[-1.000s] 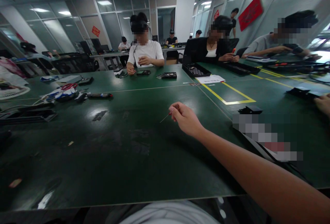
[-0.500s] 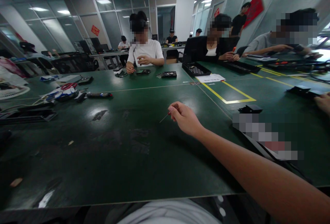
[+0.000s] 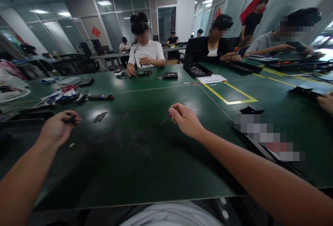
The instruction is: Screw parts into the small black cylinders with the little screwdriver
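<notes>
1. Right hand (image 3: 186, 120) out over the green table (image 3: 145, 170), fingers pinched on a thin screwdriver (image 3: 169, 116) with a reddish handle; the metal tip points left and down, just above the tabletop.
2. Left hand (image 3: 57, 128) at the left side of the table, fingers curled shut around a small dark object (image 3: 70, 117); what it is cannot be told.
3. The two hands are well apart, with bare table between them.
4. Beyond the left hand: black trays (image 3: 26, 113) at the table's left edge, then red-handled scissors (image 3: 69, 87) and a dark pen-like tool (image 3: 100, 97) in a clutter of small items.
5. Right of the right hand: a small black part (image 3: 252, 109) beside a yellow-taped rectangle (image 3: 229, 95), with a white paper sheet (image 3: 212, 79) behind it.
6. Far side: a person in a white shirt (image 3: 145, 50) seated with hands at the table; a black tray (image 3: 197, 70) in front of a person in a dark top (image 3: 205, 49).
7. Another person's hand (image 3: 326, 102) at the right edge.
</notes>
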`<state>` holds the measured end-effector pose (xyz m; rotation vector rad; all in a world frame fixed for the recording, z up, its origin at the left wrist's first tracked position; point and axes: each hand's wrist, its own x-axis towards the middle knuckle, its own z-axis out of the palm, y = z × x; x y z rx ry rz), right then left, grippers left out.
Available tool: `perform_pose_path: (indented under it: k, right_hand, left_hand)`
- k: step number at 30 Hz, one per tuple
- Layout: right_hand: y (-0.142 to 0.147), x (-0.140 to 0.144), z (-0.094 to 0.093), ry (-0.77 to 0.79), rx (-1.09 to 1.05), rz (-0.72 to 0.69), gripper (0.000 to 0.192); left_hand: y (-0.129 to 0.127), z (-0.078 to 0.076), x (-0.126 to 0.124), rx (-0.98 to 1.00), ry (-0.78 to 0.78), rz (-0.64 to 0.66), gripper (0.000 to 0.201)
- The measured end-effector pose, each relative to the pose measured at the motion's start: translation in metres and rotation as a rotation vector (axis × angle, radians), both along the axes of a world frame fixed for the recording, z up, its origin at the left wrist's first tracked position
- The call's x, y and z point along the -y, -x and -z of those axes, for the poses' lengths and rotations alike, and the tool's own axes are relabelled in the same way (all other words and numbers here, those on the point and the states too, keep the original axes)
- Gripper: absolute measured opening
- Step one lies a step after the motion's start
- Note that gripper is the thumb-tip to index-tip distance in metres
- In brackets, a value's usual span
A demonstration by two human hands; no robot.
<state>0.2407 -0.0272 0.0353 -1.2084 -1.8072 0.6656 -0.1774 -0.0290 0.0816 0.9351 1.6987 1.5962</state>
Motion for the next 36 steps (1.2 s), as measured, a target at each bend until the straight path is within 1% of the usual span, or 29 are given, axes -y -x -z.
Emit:
perform_pose_path:
  k: [1,3,4,6,9,12,15,18,20,23,24,26,27,29,32,36]
  right_hand:
    - [0.0,0.001,-0.001,-0.001,-0.003,0.001,0.027]
    - [-0.001,0.002,-0.002,-0.006,-0.005,0.001,0.027]
    - [-0.002,0.002,-0.003,-0.009,-0.005,0.0,0.027]
    - [-0.003,0.003,-0.004,-0.012,-0.003,0.0,0.027]
    - [-0.003,0.003,-0.004,-0.022,0.004,0.013,0.027]
    - [-0.003,0.003,-0.003,-0.033,-0.015,0.051,0.026]
    - [-0.003,0.003,-0.003,-0.03,-0.072,0.11,0.027]
    - [-0.003,0.004,-0.003,-0.045,-0.12,0.164,0.031]
    - [-0.003,0.005,-0.004,-0.079,-0.152,0.182,0.033]
    - [-0.001,0.01,-0.006,-0.152,-0.233,0.184,0.033]
    - [-0.001,0.012,-0.006,-0.169,-0.26,0.174,0.032]
    - [0.0,0.015,-0.007,-0.184,-0.295,0.115,0.03]
    - [0.001,0.017,-0.007,-0.184,-0.301,0.072,0.029]
    - [0.002,0.02,-0.006,-0.175,-0.289,-0.015,0.025]
    - [0.004,0.021,-0.003,-0.152,-0.213,-0.07,0.02]
    - [0.006,0.019,0.0,-0.138,-0.126,-0.033,0.017]
  left_hand:
    - [-0.02,0.004,-0.005,0.066,0.008,0.07,0.019]
    - [-0.065,0.011,-0.012,0.143,-0.015,0.285,0.019]
    - [-0.088,0.013,-0.014,0.192,-0.013,0.441,0.019]
    - [-0.13,0.016,-0.016,0.296,0.001,0.598,0.013]
    - [-0.176,0.023,-0.017,0.369,0.015,0.771,0.01]
    - [-0.203,0.035,-0.017,0.336,0.012,0.859,0.011]
    - [-0.213,0.051,-0.015,0.263,0.014,0.918,0.011]
    - [-0.212,0.063,-0.013,0.223,-0.022,0.955,0.011]
    - [-0.208,0.067,-0.012,0.16,-0.067,0.974,0.014]
    - [-0.202,0.069,-0.011,-0.063,-0.101,1.015,0.018]
    - [-0.201,0.069,-0.011,-0.157,-0.106,1.014,0.021]
    - [-0.199,0.07,-0.011,-0.343,-0.108,0.969,0.031]
    - [-0.199,0.071,-0.011,-0.427,-0.111,0.934,0.031]
    - [-0.2,0.073,-0.012,-0.553,-0.11,0.878,0.023]
    - [-0.2,0.077,-0.014,-0.604,-0.117,0.865,0.014]
    - [-0.2,0.079,-0.015,-0.614,-0.133,0.875,0.016]
